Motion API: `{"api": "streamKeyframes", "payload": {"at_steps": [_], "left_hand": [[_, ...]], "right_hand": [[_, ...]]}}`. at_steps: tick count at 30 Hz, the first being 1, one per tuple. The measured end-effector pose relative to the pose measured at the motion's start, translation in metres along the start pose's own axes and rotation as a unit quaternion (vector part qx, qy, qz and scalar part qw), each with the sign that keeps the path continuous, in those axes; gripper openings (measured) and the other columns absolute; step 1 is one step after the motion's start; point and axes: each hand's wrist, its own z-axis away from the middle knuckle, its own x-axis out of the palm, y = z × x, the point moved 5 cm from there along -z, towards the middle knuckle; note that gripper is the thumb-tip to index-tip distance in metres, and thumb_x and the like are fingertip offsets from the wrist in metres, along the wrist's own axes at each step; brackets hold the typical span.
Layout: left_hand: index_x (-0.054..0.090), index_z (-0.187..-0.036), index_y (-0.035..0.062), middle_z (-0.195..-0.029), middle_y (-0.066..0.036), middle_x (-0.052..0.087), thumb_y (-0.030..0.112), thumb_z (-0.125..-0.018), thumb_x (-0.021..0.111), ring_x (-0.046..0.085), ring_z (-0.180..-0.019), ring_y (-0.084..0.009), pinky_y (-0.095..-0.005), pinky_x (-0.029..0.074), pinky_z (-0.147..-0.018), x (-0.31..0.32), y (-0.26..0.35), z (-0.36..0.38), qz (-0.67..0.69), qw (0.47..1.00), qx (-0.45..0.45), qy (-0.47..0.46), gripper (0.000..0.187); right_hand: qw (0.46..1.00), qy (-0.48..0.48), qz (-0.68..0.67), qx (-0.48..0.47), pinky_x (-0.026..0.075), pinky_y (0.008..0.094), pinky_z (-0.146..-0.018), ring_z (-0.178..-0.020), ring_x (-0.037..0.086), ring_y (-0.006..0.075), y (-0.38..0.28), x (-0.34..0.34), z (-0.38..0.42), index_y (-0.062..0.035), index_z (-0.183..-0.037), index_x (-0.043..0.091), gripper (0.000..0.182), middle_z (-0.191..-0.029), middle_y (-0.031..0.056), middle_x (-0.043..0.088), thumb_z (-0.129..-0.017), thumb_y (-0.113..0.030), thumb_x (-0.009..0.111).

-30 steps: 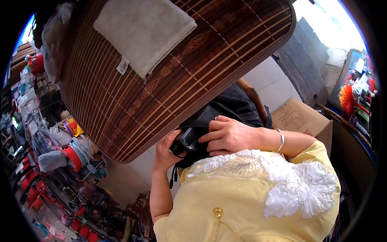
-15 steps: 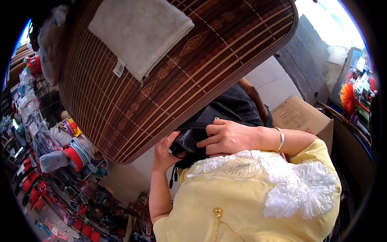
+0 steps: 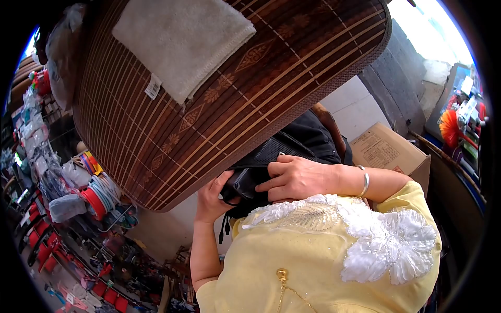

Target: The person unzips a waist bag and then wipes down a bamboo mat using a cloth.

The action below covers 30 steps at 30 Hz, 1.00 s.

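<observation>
Left hand point(image 3: 211, 198): its grip is curled around the left side of the dark, glossy, box-like object point(image 3: 244, 181), with the fingers above and the thumb below.
Right hand point(image 3: 300, 178): the fingers are bent and lie over the black fabric bag point(image 3: 308, 136); one fingertip is at the right side of the object. What is under the palm is hidden, so I cannot tell if this grip has hold of something.
Dark object: it is between the two hands, against the bag, close before the yellow top with white fabric flowers point(image 3: 313, 250).
Right wrist: it wears a silver-coloured bangle point(image 3: 366, 183).
Worktop point(image 3: 219, 130): it has a brown slatted covering, and a folded cream-white plush cloth point(image 3: 182, 47) lies on it.
Cardboard box point(image 3: 389, 151): it stands beyond the right forearm.
</observation>
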Motion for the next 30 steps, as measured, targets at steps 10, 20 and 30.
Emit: {"api": "streamKeyframes", "payload": {"at_steps": [10,20,30], "left_hand": [[0.059,-0.124,0.0120,-0.126,-0.014,0.063,0.008,-0.056,0.083,0.064,-0.113,-0.0338,-0.0414,0.052,-0.095,0.001,-0.005,0.003,-0.005,1.000,0.002,-0.009,0.072],[0.060,-0.118,0.0071,-0.130,-0.013,0.061,0.014,-0.059,0.087,0.062,-0.114,-0.0334,-0.0432,0.052,-0.097,0.001,0.007,-0.003,-0.045,0.999,0.016,-0.016,0.065],[0.067,-0.114,0.0087,-0.132,-0.008,0.061,0.009,-0.062,0.085,0.061,-0.118,-0.0277,-0.0403,0.051,-0.096,0.009,0.035,-0.023,-0.011,0.999,0.051,-0.001,0.054]], "right_hand": [[1.000,-0.002,-0.002,0.003,0.044,0.0335,-0.079,-0.091,0.055,0.0190,0.000,-0.001,0.000,-0.0123,-0.087,0.064,0.018,-0.117,-0.0023,0.070,-0.085,-0.030,0.061],[0.998,0.044,-0.039,-0.012,0.043,0.0348,-0.072,-0.082,0.054,0.0216,0.002,-0.008,0.004,-0.0110,-0.088,0.066,0.018,-0.094,0.0012,0.066,-0.086,-0.029,0.065],[0.998,0.026,0.029,-0.043,0.044,0.0335,-0.065,-0.077,0.054,0.0205,-0.011,-0.021,-0.014,-0.0113,-0.090,0.069,0.014,-0.084,0.0002,0.061,-0.082,-0.021,0.074]]}}
